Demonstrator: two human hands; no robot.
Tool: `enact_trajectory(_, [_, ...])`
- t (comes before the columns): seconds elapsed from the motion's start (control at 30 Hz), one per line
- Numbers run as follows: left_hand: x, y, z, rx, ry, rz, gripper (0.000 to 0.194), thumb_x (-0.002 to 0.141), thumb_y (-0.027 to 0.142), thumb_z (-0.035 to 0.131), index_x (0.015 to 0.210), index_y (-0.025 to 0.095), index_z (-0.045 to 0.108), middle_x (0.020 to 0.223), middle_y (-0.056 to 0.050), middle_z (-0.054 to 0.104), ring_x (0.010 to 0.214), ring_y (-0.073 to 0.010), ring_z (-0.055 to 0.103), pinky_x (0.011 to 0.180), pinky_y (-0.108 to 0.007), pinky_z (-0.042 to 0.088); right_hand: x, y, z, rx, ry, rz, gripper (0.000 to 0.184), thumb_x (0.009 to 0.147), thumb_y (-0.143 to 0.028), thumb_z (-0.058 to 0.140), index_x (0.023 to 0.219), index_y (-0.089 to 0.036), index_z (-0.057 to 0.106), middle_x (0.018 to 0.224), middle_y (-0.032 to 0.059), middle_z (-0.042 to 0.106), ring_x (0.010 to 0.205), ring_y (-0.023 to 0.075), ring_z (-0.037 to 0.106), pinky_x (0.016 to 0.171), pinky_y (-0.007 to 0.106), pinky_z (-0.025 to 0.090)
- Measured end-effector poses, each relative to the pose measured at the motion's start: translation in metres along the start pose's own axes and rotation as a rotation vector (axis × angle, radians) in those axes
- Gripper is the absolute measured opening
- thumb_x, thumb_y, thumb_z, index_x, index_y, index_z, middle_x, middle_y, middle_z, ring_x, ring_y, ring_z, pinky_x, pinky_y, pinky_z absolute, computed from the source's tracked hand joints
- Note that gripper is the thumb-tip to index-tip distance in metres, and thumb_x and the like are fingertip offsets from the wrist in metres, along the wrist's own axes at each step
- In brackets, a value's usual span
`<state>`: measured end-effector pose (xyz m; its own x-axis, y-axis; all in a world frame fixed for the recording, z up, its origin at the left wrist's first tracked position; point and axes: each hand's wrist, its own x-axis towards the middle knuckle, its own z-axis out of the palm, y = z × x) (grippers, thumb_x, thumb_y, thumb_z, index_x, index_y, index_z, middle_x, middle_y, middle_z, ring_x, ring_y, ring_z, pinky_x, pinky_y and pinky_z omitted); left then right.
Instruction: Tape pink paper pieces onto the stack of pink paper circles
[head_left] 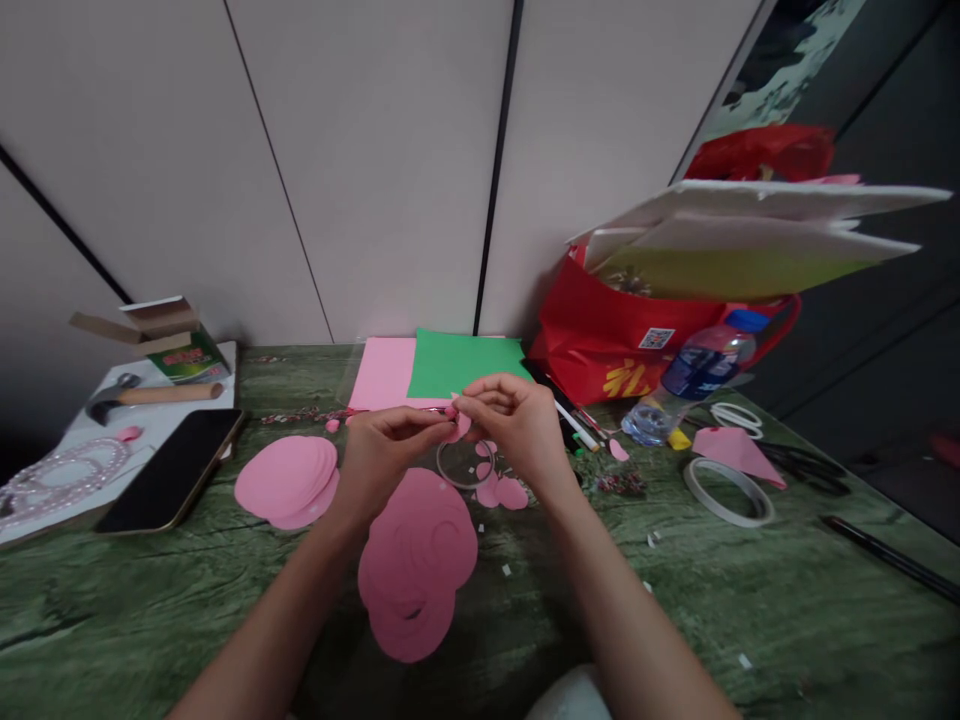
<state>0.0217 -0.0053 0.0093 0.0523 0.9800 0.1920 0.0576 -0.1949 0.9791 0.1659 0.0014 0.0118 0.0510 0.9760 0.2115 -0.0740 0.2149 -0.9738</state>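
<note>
My left hand (pixel 386 447) and my right hand (pixel 514 420) meet above the green table (pixel 750 600), fingers pinched together on a small pink paper piece (pixel 452 411) held between them. Below the hands lie pink paper circles cut into spirals (pixel 420 560), another stack of pink circles (pixel 289 480) to the left, and small pink petals (pixel 504 492) beside a thin wire ring (pixel 465 465).
Pink (pixel 382 373) and green paper sheets (pixel 461 362) lie at the back. A phone (pixel 174 468), hammer (pixel 146 394) and beads (pixel 60 470) sit left. A red bag (pixel 622 335), water bottle (pixel 694 378), tape rolls (pixel 727 490), scissors (pixel 806 462) and pens (pixel 577 425) sit right.
</note>
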Motion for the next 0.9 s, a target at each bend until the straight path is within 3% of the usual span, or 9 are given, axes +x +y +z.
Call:
enact_trajectory(0.17, [0.0005, -0.0013, -0.0010, -0.006, 0.010, 0.001, 0.007, 0.061, 0.018, 0.073, 0.068, 0.016, 0.072, 0.068, -0.003, 0.073, 0.065, -0.0144, 0.066, 0.065, -0.024, 0.054, -0.0005, -0.0033, -0.0010, -0.008, -0.075, -0.026, 0.008, 0.066, -0.023, 0.068, 0.066, -0.017, 0.064, 0.053, -0.0017, 0.063, 0.047, 0.0099, 0.059, 0.046, 0.022, 0.049])
enact_trajectory(0.33, [0.0015, 0.0022, -0.0023, -0.051, 0.070, -0.012, 0.006, 0.063, 0.018, 0.071, 0.068, 0.014, 0.071, 0.064, -0.003, 0.071, 0.061, -0.0140, 0.065, 0.063, -0.026, 0.054, -0.0014, -0.0054, -0.0024, 0.032, -0.191, -0.001, 0.019, 0.061, -0.023, 0.071, 0.079, -0.017, 0.067, 0.075, 0.0030, 0.070, 0.068, 0.0140, 0.065, 0.066, 0.029, 0.053])
enact_trajectory(0.43, [0.0017, 0.0030, -0.0023, -0.083, 0.101, 0.000, 0.007, 0.065, 0.019, 0.069, 0.069, 0.014, 0.071, 0.067, -0.003, 0.071, 0.063, -0.0132, 0.065, 0.064, -0.025, 0.053, -0.0016, -0.0048, -0.0010, 0.066, -0.125, 0.021, 0.042, 0.054, -0.020, 0.075, 0.095, -0.019, 0.063, 0.095, 0.0060, 0.067, 0.071, 0.0143, 0.064, 0.066, 0.029, 0.054])
enact_trajectory(0.5, [0.0019, 0.0023, -0.0025, -0.116, 0.111, 0.000, 0.009, 0.066, 0.021, 0.069, 0.071, 0.014, 0.070, 0.069, -0.004, 0.071, 0.066, -0.0137, 0.065, 0.065, -0.025, 0.054, -0.0014, -0.0038, 0.0003, 0.070, -0.056, 0.050, 0.045, 0.051, -0.018, 0.076, 0.094, -0.017, 0.063, 0.101, 0.0086, 0.066, 0.073, 0.0152, 0.065, 0.065, 0.030, 0.054])
enact_trajectory(0.67, [0.0023, 0.0004, -0.0041, -0.155, 0.114, -0.010, 0.011, 0.066, 0.023, 0.069, 0.073, 0.014, 0.069, 0.070, -0.004, 0.071, 0.066, -0.0146, 0.065, 0.068, -0.028, 0.054, -0.0019, -0.0031, 0.0023, 0.039, -0.067, 0.019, 0.013, 0.057, -0.023, 0.073, 0.064, -0.014, 0.065, 0.086, 0.0087, 0.069, 0.079, 0.0177, 0.065, 0.074, 0.032, 0.052])
enact_trajectory(0.8, [0.0018, 0.0018, -0.0036, -0.135, 0.081, 0.012, 0.010, 0.066, 0.022, 0.069, 0.073, 0.014, 0.069, 0.070, -0.004, 0.071, 0.065, -0.0148, 0.065, 0.066, -0.028, 0.054, -0.0027, -0.0032, 0.0029, 0.021, -0.099, 0.027, 0.015, 0.067, -0.029, 0.067, 0.070, -0.015, 0.062, 0.063, 0.0029, 0.067, 0.058, 0.0147, 0.064, 0.056, 0.029, 0.054])
enact_trajectory(0.9, [0.0012, 0.0033, -0.0027, -0.112, 0.040, 0.016, 0.009, 0.065, 0.021, 0.070, 0.071, 0.015, 0.069, 0.071, -0.004, 0.072, 0.066, -0.0154, 0.066, 0.067, -0.029, 0.054, -0.0017, -0.0005, 0.0024, -0.026, -0.066, 0.012, 0.015, 0.070, -0.031, 0.063, 0.072, -0.016, 0.060, 0.058, 0.0007, 0.065, 0.051, 0.0134, 0.062, 0.048, 0.025, 0.052])
